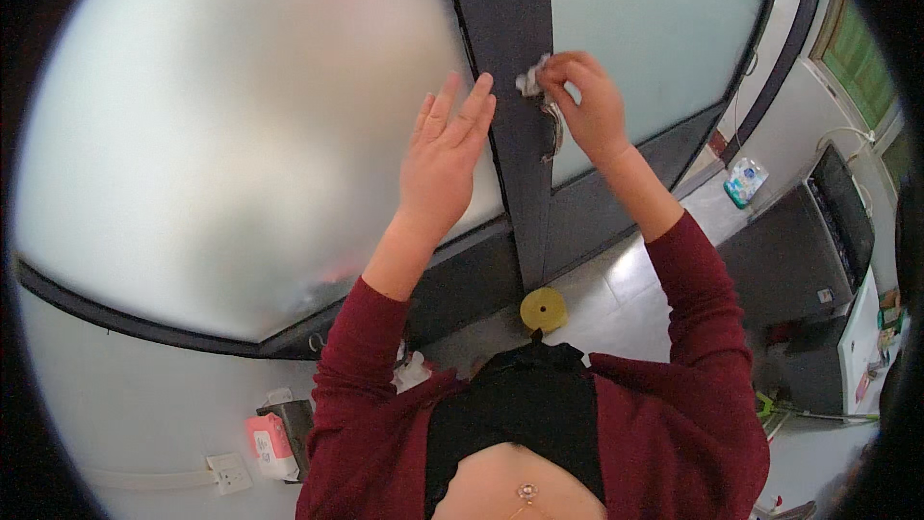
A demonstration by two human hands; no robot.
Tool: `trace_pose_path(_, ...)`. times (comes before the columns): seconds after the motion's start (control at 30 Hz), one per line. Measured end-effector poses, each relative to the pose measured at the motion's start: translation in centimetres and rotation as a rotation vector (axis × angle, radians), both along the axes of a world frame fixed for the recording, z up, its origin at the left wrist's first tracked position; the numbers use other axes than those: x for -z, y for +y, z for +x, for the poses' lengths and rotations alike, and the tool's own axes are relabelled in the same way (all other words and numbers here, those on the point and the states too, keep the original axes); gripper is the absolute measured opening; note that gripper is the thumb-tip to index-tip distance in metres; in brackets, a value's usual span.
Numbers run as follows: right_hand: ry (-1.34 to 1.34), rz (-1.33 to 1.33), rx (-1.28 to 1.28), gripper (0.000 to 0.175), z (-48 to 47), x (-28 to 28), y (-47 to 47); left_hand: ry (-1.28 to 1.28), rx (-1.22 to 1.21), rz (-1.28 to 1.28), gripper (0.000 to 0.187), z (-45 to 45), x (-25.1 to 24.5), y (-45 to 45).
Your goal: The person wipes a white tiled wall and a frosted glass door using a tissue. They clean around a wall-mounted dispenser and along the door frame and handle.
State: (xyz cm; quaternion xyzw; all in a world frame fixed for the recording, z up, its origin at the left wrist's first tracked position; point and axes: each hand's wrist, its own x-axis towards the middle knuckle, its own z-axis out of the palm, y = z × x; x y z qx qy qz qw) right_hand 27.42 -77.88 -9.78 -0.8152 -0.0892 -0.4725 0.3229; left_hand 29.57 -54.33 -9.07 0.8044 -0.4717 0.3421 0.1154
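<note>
My right hand (588,105) pinches a crumpled whitish tissue or cloth (530,81) between thumb and fingers. It is held at the dark door frame (509,22), just above a curved metal door handle (554,136). My left hand (440,148) is raised with its fingers apart and holds nothing. Its back faces me, in front of the edge of a large frosted glass panel (253,123). Whether the left palm touches the glass or frame, I cannot tell. A second frosted pane (664,36) lies behind and right of my right hand.
On the floor below the door stands a yellow round roll (543,310). A dark cabinet-like appliance (783,253) is at the right, near a white and blue-green package (746,183). At lower left are a pink-and-white pack (271,446) and a wall socket (231,475).
</note>
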Motion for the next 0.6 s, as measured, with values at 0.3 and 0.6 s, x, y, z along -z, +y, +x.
trace_pose_path(0.3, -0.274, 0.006, 0.063, 0.009, 1.1, 6.7, 3.7, 0.211, 0.006, -0.198, 0.053, -1.4, 5.7, 1.8)
trace_pose_path(0.6, 0.213, 0.122, 0.084, 0.020, -3.8, 23.4, 4.2, 0.353, -0.006, -0.152, 0.048, -3.8, 12.3, 2.5)
